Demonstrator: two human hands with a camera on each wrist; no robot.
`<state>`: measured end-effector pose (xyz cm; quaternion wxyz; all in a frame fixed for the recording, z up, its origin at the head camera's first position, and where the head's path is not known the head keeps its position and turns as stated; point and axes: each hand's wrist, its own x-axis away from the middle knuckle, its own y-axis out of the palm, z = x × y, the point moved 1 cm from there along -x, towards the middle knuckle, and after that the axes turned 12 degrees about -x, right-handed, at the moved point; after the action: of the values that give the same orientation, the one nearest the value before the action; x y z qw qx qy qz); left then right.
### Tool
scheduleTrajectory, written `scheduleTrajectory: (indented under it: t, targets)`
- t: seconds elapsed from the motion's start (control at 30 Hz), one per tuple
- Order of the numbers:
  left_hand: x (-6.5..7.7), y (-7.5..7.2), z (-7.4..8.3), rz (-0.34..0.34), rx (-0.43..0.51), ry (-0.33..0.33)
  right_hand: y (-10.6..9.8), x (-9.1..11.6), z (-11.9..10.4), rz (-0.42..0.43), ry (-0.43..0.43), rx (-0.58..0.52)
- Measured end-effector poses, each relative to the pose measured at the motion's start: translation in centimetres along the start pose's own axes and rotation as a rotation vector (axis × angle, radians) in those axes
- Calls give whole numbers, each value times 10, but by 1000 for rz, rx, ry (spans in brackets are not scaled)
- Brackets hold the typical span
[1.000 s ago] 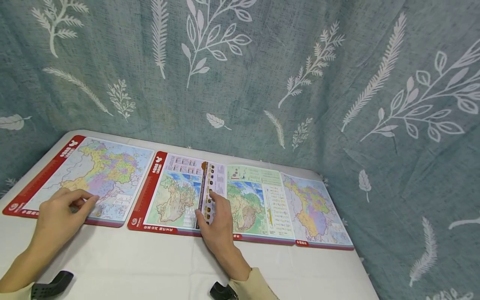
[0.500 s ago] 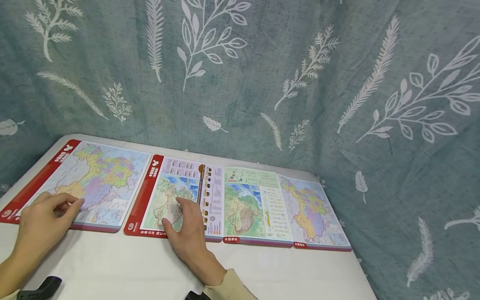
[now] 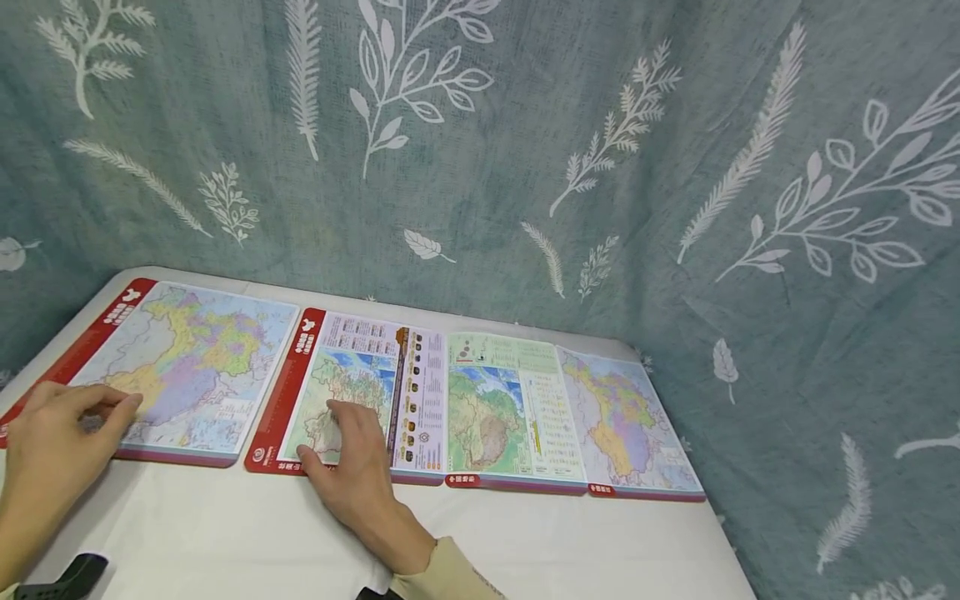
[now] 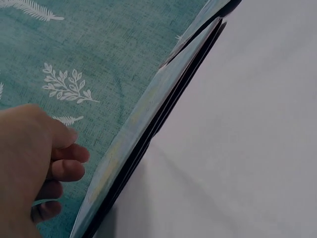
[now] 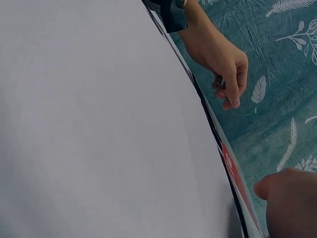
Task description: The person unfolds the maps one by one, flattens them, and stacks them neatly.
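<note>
Over the lower left part of a red-edged map sheet [image 3: 225, 342] is my left hand [image 3: 63, 437], its fingers loosely curled, thumb and index tips close together. Nothing shows between them in the left wrist view, where the hand [image 4: 25, 158] appears raised off the sheet. My right hand [image 3: 356, 462] hovers at the near left part of a second red-edged map [image 3: 367, 333], thumb and fingers spread apart around no object. Contact with the paper cannot be made out. The right wrist view has the left hand [image 5: 218, 52] farther off and the right hand [image 5: 292, 203] partly cut off.
Right of the second map lie a green relief map page [image 3: 487, 417] and a coloured map page [image 3: 622, 417], side by side. A white cloth [image 3: 562, 542] covers the table. Behind and to the right hangs a teal leaf-patterned curtain [image 3: 480, 167].
My right hand has moved left, from the middle of the second map to its left part. My left hand has also shifted left over the first map. The maps lie as before.
</note>
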<state>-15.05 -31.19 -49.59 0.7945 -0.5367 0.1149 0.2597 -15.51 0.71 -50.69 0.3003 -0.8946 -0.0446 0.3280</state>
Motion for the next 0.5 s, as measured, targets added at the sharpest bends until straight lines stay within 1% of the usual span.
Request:
scheduleTrajectory:
  t: [0.17, 0.23, 0.37, 0.4, 0.47, 0.5]
  targets:
    - [0, -5, -6, -70, -71, -108, 14, 2, -9, -23, -41, 28]
    - [-2, -5, -10, -55, -56, -126, 18, 1, -13, -20, -62, 58]
    - [-8, -3, -22, 26, -9, -153, 26, -5, -19, -17, -96, 112]
    - [-9, -2, -25, 37, -5, -159, 28, -6, -21, -18, -101, 119]
    - [-12, 0, -28, 38, -8, -181, 29, -8, -22, -22, -94, 137]
    - [-13, 2, -28, 18, -18, -201, 29, -9, -23, -26, -85, 142]
